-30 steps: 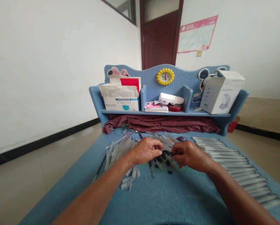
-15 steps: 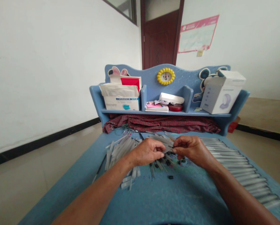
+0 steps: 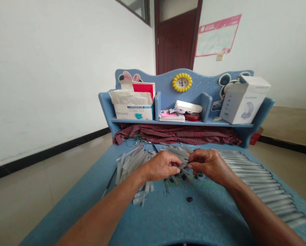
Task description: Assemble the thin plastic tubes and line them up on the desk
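Note:
My left hand (image 3: 164,166) is closed, with thumb and fingers pinching one end of a whitish translucent tube (image 3: 184,165). At the tube's other end the fingertips of my right hand (image 3: 206,164) are pinched together, with a small dark bit between them. Most of the tube is hidden by my fingers. Beneath and left of my hands lies a loose pile of similar translucent tubes (image 3: 134,162). Small black caps (image 3: 184,177) and thin sticks are scattered just below my hands. One black piece (image 3: 189,199) lies by itself nearer to me.
A row of tubes with dark ends (image 3: 267,184) lies along the blue table's (image 3: 147,225) right side. At the back, a checked cloth (image 3: 178,134) is bunched under a shelf holding a mask box (image 3: 134,111), a red tin (image 3: 192,117) and a white carton (image 3: 245,100).
The lone black piece has shifted slightly right and toward me. My hands stay nearly in place, still pinching the tube, which looks a little more tilted. The camera view has moved slightly.

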The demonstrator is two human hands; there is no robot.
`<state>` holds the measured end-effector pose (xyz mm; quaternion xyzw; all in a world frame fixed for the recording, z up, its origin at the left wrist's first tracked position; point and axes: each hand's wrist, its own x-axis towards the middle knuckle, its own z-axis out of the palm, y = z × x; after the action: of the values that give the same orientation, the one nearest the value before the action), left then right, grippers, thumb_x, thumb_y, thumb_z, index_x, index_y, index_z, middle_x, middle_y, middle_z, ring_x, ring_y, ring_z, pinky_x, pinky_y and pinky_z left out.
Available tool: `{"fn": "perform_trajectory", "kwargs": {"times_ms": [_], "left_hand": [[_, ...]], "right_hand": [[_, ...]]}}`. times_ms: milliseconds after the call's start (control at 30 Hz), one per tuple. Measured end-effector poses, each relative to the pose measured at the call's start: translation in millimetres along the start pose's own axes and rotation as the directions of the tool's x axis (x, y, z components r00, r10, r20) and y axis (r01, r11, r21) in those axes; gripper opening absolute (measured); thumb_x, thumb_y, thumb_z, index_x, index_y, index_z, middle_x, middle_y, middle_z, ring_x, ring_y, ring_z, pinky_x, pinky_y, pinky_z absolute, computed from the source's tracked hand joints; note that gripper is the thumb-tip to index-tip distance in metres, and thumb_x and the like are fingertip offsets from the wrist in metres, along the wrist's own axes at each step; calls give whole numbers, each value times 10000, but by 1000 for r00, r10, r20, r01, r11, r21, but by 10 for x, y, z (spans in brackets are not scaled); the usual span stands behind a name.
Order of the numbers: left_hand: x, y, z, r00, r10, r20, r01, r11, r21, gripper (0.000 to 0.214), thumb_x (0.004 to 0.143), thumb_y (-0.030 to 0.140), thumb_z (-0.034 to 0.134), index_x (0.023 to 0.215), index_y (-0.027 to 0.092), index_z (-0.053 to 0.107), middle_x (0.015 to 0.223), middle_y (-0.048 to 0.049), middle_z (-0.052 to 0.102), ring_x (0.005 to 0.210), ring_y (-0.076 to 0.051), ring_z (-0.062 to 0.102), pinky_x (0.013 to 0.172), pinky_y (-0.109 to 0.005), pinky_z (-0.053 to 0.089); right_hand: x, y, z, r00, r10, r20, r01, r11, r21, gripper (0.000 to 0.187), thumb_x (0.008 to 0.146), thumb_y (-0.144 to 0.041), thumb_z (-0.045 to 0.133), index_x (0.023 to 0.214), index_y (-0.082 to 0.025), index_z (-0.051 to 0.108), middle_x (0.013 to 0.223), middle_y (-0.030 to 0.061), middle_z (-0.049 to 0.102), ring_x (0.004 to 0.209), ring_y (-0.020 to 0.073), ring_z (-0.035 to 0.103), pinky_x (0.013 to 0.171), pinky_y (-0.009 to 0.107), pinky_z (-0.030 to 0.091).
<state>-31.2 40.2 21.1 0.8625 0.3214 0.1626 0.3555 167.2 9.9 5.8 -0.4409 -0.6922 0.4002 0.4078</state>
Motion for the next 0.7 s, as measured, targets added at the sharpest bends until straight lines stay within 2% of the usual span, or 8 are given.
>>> {"fn": "perform_trajectory", "kwargs": {"times_ms": [200, 433, 700], "left_hand": [[-2, -3, -8, 1000, -24, 12, 24, 999, -26, 175, 703, 195, 533, 780, 100, 658, 615, 27, 499, 577, -95, 427, 536, -196, 313], [-14, 24, -17, 1000, -15, 12, 16, 991, -135, 204, 699, 214, 557, 820, 90, 665, 636, 23, 516, 584, -90, 422, 536, -192, 317], [-7, 42, -22, 999, -26, 26, 29, 990, -138, 183, 699, 199, 567, 803, 93, 675, 578, 42, 471, 535, -74, 380, 501, -194, 277]], "right_hand": [[-1, 15, -25, 1000, -5, 29, 4, 1000, 17, 88, 694, -233, 628, 697, -144, 621, 501, -30, 553, 460, 96, 525, 467, 211, 398], [-5, 9, -47, 999, 18, 52, -23, 996, 87, 60, 673, -202, 623, 699, -149, 628, 535, -23, 578, 488, 103, 555, 479, 211, 406], [-3, 17, -72, 996, 34, 87, -44, 992, 114, 79, 673, -201, 622, 724, -145, 644, 527, -13, 606, 483, 110, 572, 493, 219, 437]]}}
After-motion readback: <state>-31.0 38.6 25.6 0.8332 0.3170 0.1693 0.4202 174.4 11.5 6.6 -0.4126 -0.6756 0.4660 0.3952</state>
